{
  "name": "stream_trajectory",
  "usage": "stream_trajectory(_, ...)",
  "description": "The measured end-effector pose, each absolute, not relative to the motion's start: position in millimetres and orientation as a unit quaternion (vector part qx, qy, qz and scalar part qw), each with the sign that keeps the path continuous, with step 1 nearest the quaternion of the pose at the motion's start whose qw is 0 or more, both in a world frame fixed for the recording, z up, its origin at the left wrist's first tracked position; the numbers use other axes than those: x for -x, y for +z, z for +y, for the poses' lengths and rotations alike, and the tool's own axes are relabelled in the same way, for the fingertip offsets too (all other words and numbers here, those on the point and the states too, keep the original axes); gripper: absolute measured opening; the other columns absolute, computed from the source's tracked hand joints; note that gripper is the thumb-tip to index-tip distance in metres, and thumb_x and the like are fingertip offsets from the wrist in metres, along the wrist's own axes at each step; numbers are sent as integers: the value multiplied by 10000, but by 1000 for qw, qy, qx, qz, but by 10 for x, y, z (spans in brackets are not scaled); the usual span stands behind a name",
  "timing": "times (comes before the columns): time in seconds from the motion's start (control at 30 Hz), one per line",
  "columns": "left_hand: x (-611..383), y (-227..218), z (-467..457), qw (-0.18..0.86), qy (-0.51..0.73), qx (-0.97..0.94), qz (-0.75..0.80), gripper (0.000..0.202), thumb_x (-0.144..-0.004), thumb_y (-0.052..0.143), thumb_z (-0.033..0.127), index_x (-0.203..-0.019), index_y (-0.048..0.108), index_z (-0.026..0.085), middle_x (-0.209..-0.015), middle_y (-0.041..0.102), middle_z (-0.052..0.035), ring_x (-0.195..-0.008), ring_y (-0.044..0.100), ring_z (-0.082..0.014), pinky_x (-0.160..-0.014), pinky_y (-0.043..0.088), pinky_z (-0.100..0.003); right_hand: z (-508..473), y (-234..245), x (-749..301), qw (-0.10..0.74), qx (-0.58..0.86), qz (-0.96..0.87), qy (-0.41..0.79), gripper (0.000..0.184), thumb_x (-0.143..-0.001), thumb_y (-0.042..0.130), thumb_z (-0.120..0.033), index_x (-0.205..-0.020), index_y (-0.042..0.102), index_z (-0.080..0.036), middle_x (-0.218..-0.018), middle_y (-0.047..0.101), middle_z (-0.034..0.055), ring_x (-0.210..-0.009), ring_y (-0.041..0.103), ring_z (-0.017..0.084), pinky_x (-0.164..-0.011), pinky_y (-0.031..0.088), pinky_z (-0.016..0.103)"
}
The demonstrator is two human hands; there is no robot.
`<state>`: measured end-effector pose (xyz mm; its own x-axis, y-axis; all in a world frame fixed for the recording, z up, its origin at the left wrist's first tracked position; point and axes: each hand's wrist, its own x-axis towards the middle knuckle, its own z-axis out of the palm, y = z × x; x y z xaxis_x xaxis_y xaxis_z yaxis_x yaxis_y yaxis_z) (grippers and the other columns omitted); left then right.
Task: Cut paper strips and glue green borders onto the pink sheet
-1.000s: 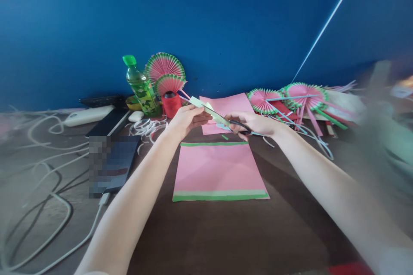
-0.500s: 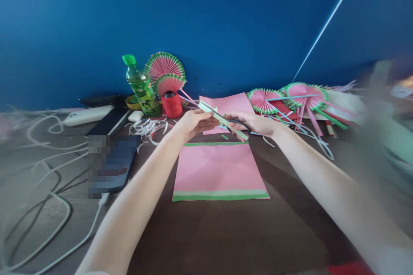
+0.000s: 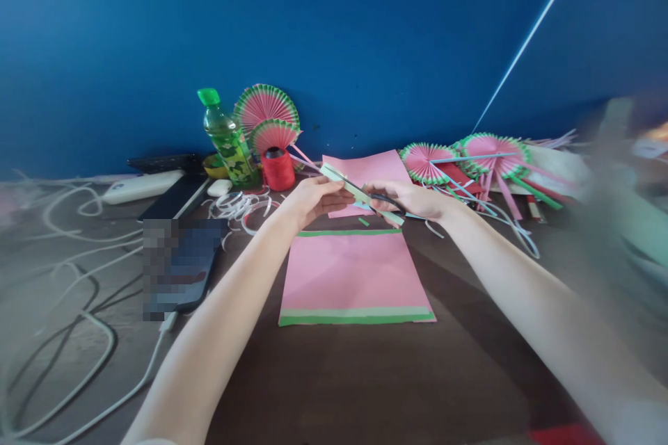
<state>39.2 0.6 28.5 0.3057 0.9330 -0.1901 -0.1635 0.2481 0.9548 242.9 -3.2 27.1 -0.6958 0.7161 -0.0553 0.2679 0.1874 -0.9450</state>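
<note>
My left hand (image 3: 319,199) pinches a pale green paper strip (image 3: 359,193) between thumb and fingers. The strip slants down to the right in the air, above the table. My right hand (image 3: 410,200) grips a pair of dark-handled scissors (image 3: 387,200), whose blades lie along the strip. Below both hands a pink sheet (image 3: 355,271) rests flat, with green bands on its near and far edges. A small green scrap (image 3: 364,222) lies just beyond that sheet. Behind the hands is a second pink sheet (image 3: 373,170).
Pleated pink-and-green paper fans (image 3: 493,156) lie at the back right; others (image 3: 267,108) lean on the blue wall. A green-capped bottle (image 3: 227,139) and a red thread spool (image 3: 278,168) stand back left. A phone (image 3: 193,268), a white power bank (image 3: 143,186) and cables (image 3: 112,341) occupy the left.
The scissors' handles have drawn closer together in my right hand. The strip's lower right end has shifted slightly; my left hand stays in place.
</note>
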Motion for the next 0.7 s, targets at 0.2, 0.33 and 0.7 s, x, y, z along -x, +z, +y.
stream_trajectory(0.2,-349,309,18,641,418,-482,427,66,-767,611,155,-737,623,97,-713,704,-104,-668,680,-165,-747,528,-297,-39,264,-2437,213,339,-736,546,252,-816,574,-399,-942,505,-192,-719,459,-41,-447,456,34,-399,380,180)
stream_trajectory(0.33,-312,345,23,619,450,-478,431,72,-775,576,133,-724,615,100,-680,694,-87,-658,673,-152,-751,530,-292,-50,275,-2435,215,343,-736,542,258,-813,574,-411,-923,506,-188,-715,460,-38,-451,438,35,-402,367,188)
stream_trajectory(0.7,-345,309,11,644,433,-468,423,100,-776,536,76,-725,618,101,-700,702,-90,-654,680,-161,-704,535,-281,-60,286,-2424,210,341,-724,561,256,-828,548,-402,-955,480,-190,-677,448,-47,-479,473,59,-387,375,187)
